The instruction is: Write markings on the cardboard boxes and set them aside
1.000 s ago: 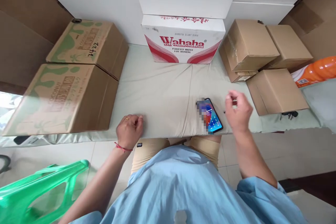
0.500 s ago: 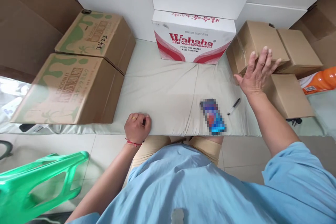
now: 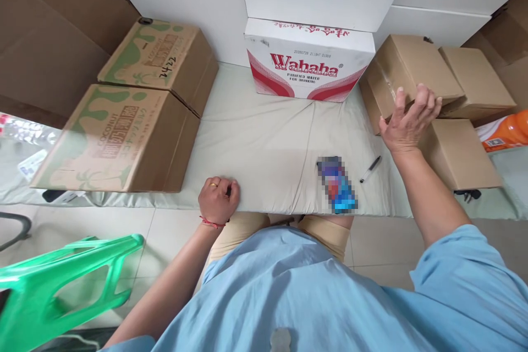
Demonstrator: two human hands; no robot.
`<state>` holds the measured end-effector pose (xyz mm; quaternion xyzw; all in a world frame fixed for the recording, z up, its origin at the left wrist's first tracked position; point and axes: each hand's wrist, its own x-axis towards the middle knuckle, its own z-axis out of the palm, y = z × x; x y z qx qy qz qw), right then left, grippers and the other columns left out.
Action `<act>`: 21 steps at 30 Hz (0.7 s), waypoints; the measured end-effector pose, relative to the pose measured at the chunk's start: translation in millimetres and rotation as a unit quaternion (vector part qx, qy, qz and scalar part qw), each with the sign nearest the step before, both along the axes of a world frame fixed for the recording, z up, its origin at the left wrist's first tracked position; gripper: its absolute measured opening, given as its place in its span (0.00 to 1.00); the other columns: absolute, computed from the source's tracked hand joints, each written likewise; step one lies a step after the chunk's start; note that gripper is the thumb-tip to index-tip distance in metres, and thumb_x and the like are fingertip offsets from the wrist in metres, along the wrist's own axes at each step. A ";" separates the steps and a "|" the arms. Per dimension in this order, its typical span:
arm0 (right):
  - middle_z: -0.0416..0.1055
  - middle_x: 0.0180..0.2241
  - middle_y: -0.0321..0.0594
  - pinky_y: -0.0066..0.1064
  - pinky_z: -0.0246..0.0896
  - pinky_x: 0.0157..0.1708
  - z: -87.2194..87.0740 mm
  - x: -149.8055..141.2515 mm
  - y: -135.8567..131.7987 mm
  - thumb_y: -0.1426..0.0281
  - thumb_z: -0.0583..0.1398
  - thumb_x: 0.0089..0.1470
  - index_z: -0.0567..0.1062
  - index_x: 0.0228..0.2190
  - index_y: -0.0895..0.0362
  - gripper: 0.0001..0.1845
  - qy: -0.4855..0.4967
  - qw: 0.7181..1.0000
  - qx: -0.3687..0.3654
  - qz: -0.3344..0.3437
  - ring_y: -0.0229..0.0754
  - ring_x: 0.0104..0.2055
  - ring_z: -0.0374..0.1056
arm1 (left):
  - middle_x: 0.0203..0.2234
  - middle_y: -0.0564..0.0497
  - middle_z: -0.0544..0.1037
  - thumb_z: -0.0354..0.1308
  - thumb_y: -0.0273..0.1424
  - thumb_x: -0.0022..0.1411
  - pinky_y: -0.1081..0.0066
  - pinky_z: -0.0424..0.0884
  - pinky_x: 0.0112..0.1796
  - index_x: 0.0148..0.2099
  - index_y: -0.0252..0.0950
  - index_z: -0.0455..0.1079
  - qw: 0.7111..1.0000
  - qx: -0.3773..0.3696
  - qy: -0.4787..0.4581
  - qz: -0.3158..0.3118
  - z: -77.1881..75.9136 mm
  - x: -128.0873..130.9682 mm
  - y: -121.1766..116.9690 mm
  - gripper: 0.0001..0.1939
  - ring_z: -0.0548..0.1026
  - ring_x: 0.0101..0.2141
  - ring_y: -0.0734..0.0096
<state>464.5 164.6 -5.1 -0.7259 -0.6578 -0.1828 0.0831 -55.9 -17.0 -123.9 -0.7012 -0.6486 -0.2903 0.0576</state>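
My right hand (image 3: 408,121) rests on the near edge of a plain brown cardboard box (image 3: 416,69) at the right, fingers curled over its top. A second plain box (image 3: 464,154) lies just below and right of that hand. My left hand (image 3: 218,199) is a closed fist pressed on the front edge of the cloth-covered surface (image 3: 264,143). Something small and dark shows between its fingers; I cannot make it out. A phone (image 3: 337,184) and a black pen (image 3: 370,169) lie on the cloth between my hands.
A white and red Wahaha carton (image 3: 307,63) stands at the back centre. Two green-printed coconut cartons (image 3: 119,137) (image 3: 160,63) fill the left. Another brown box (image 3: 478,82) and an orange pack (image 3: 505,129) sit far right. A green plastic stool (image 3: 53,286) stands on the floor at lower left.
My right hand left the pen on the cloth, reached up to the brown box with fingers spread, and now curls over its edge. My left fist stayed put.
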 end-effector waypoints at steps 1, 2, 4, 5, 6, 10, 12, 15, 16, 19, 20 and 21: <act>0.45 0.75 0.77 0.73 0.35 0.69 1.9 2.6 -3.6 0.61 0.69 0.60 0.63 0.72 0.68 0.46 -0.003 1.000 0.002 0.000 0.65 0.79 0.39 | 0.24 0.49 0.68 0.60 0.31 0.69 0.62 0.63 0.36 0.27 0.42 0.63 1.000 -0.001 -0.002 0.001 -0.2 -0.1 0.0 0.16 0.70 0.33 0.57; 0.46 0.75 0.78 0.73 0.37 0.68 3.7 5.7 -8.5 0.60 0.70 0.59 0.63 0.71 0.68 0.48 -0.004 1.000 0.007 0.001 0.66 0.79 0.39 | 0.25 0.49 0.68 0.60 0.31 0.68 0.62 0.63 0.36 0.27 0.42 0.63 1.000 -0.003 -0.004 0.003 -0.4 -0.2 0.0 0.16 0.70 0.33 0.57; 0.46 0.73 0.78 0.71 0.40 0.67 6.1 14.3 -21.6 0.57 0.71 0.56 0.63 0.70 0.67 0.50 -0.003 1.000 0.024 0.012 0.68 0.78 0.41 | 0.25 0.48 0.68 0.60 0.31 0.68 0.62 0.63 0.36 0.27 0.42 0.63 1.000 -0.007 -0.007 0.007 -0.7 -0.4 -0.1 0.16 0.70 0.34 0.57; 0.46 0.72 0.78 0.70 0.42 0.67 6.4 19.9 -29.5 0.55 0.71 0.55 0.63 0.69 0.67 0.51 -0.004 0.999 0.041 0.021 0.69 0.77 0.41 | 0.25 0.48 0.68 0.61 0.31 0.68 0.62 0.63 0.36 0.27 0.42 0.63 1.000 -0.009 -0.009 0.009 -0.7 -0.4 -0.2 0.16 0.70 0.34 0.56; 0.45 0.71 0.77 0.69 0.43 0.67 6.5 26.1 -38.2 0.53 0.71 0.53 0.62 0.69 0.66 0.52 -0.008 0.997 0.067 0.033 0.70 0.76 0.42 | 0.25 0.48 0.68 0.61 0.31 0.68 0.62 0.63 0.36 0.27 0.42 0.63 1.000 -0.012 -0.010 0.011 -0.7 -0.4 -0.3 0.16 0.70 0.34 0.56; 0.41 0.69 0.70 0.67 0.49 0.65 11.5 48.7 -77.7 0.53 0.71 0.47 0.45 0.71 0.58 0.63 -0.045 0.970 0.205 0.119 0.73 0.74 0.44 | 0.25 0.48 0.69 0.60 0.32 0.68 0.61 0.63 0.36 0.27 0.42 0.64 0.999 -0.023 -0.015 0.018 -0.8 -0.2 -1.0 0.16 0.70 0.34 0.56; 0.40 0.68 0.65 0.69 0.50 0.64 21.8 51.7 -97.0 0.50 0.70 0.46 0.38 0.72 0.52 0.66 -0.049 0.954 0.250 0.157 0.72 0.73 0.46 | 0.24 0.48 0.68 0.60 0.33 0.68 0.61 0.63 0.37 0.27 0.42 0.63 0.999 -0.027 -0.018 0.020 -0.9 -0.4 -1.2 0.16 0.70 0.34 0.56; 0.45 0.68 0.60 0.72 0.51 0.64 46.0 37.4 -119.8 0.43 0.68 0.49 0.42 0.73 0.48 0.63 -0.003 0.930 0.298 0.214 0.71 0.71 0.50 | 0.25 0.48 0.68 0.60 0.34 0.68 0.61 0.63 0.36 0.27 0.42 0.63 0.999 -0.033 -0.026 0.021 -1.1 -1.2 -0.9 0.16 0.70 0.34 0.56; 0.48 0.67 0.59 0.73 0.52 0.65 54.8 27.3 -125.5 0.42 0.68 0.50 0.46 0.73 0.49 0.61 0.030 0.921 0.309 0.234 0.70 0.71 0.52 | 0.25 0.48 0.68 0.60 0.34 0.68 0.61 0.63 0.36 0.27 0.43 0.63 0.999 -0.035 -0.031 0.022 -1.2 -1.4 -0.6 0.16 0.70 0.34 0.56; 0.57 0.67 0.54 0.73 0.54 0.70 76.2 -16.0 -139.1 0.42 0.70 0.50 0.55 0.72 0.50 0.58 0.183 0.899 0.296 0.266 0.69 0.72 0.56 | 0.24 0.48 0.68 0.60 0.36 0.68 0.61 0.64 0.37 0.27 0.43 0.63 0.997 -0.042 -0.053 0.026 -0.9 -1.7 0.8 0.17 0.70 0.33 0.56; 0.58 0.68 0.52 0.72 0.54 0.71 80.3 -33.2 -143.4 0.43 0.71 0.50 0.58 0.72 0.47 0.57 0.247 0.887 0.278 0.275 0.69 0.73 0.56 | 0.24 0.49 0.67 0.60 0.37 0.68 0.61 0.65 0.37 0.27 0.43 0.63 0.997 -0.046 -0.063 0.028 -0.7 -1.9 1.3 0.17 0.70 0.33 0.56; 0.59 0.68 0.48 0.71 0.55 0.72 82.4 -50.9 -148.1 0.43 0.73 0.49 0.61 0.71 0.44 0.55 0.314 0.869 0.253 0.287 0.68 0.74 0.56 | 0.24 0.49 0.67 0.59 0.38 0.69 0.60 0.66 0.38 0.27 0.42 0.64 0.996 -0.050 -0.074 0.030 -0.4 -2.3 1.6 0.16 0.70 0.33 0.56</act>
